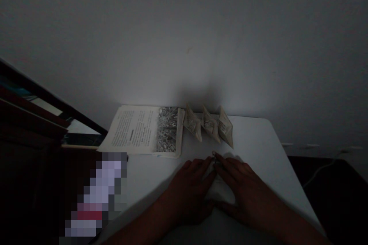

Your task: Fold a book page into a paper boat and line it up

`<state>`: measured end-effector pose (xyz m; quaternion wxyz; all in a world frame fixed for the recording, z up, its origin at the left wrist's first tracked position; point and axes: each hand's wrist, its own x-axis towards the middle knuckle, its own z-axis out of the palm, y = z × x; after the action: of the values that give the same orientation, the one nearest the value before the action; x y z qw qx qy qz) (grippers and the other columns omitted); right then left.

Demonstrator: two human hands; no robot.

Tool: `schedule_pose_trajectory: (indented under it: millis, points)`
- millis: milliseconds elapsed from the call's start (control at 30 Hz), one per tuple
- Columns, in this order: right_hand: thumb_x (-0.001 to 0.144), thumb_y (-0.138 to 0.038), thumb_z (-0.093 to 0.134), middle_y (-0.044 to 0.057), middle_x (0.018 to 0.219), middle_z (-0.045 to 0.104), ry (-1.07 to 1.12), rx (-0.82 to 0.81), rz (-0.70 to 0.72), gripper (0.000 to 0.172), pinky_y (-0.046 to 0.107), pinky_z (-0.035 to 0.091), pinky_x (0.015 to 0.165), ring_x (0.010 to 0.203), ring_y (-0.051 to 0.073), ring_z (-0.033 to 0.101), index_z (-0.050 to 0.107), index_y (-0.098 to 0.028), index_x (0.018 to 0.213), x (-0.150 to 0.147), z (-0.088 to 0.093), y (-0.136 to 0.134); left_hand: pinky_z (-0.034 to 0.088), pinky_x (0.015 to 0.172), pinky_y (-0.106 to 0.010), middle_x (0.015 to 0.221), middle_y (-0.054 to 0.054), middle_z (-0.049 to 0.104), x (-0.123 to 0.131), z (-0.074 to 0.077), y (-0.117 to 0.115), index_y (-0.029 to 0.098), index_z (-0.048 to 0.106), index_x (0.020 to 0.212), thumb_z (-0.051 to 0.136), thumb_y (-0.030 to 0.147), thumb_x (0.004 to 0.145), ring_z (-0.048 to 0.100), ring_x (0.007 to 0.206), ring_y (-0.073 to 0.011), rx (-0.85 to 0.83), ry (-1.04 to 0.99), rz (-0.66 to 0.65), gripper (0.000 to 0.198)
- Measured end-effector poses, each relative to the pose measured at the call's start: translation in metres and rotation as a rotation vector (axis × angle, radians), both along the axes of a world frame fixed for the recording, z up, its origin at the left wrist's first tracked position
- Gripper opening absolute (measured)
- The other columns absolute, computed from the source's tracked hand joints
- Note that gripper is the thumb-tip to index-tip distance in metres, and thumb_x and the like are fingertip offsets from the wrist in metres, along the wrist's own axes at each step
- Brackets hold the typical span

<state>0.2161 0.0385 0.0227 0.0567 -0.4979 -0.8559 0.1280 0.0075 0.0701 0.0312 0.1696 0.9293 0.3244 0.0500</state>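
Note:
Between my hands lies a folded piece of paper (221,188), flat on the white table. Its small tip pokes out beyond my fingertips, and my hands cover most of the rest. My left hand (191,189) presses on the paper's left side, fingers together and pointing at the tip. From the right, my right hand (241,180) holds the other side down, its fingertips meeting the left ones near the tip. The thumbs come close together at the near edge. Just past my hands stand three folded paper boats (211,126) in a row, made of printed paper.
An open book (138,128) with printed text and a dark picture lies at the table's (258,134) back left. A pixelated, phone-like object (96,191) is at the left edge. A wall (184,46) rises behind. Dark shelving (43,103) stands left; a cable (322,168) hangs right.

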Motion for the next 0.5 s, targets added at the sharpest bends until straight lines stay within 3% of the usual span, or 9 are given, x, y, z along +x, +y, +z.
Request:
schedule_pose_trajectory:
  millis: [233,500]
  points:
    - [0.08,-0.034,0.056,0.01,0.146,0.031,-0.055,0.081,0.06,0.068,0.047,0.036,0.103,0.13,0.028,0.033,0.031,-0.018,0.141,0.011,-0.006,-0.013,0.032,0.102,-0.048,0.143,-0.013,0.035,-0.001,-0.006,-0.005,0.016,0.046,0.127,0.053,0.042,0.079,0.035,0.127,-0.0319,0.012,0.014,-0.001,0.054]
    - [0.079,-0.025,0.056,0.01,0.145,0.033,-0.121,0.196,0.097,0.063,0.046,0.04,0.101,0.13,0.027,0.034,0.036,-0.016,0.138,0.025,-0.019,-0.028,0.033,0.101,-0.048,0.145,-0.016,0.03,-0.006,-0.005,-0.012,0.016,0.04,0.132,0.046,0.04,0.085,0.028,0.132,-0.0314,0.046,0.028,-0.013,0.053]
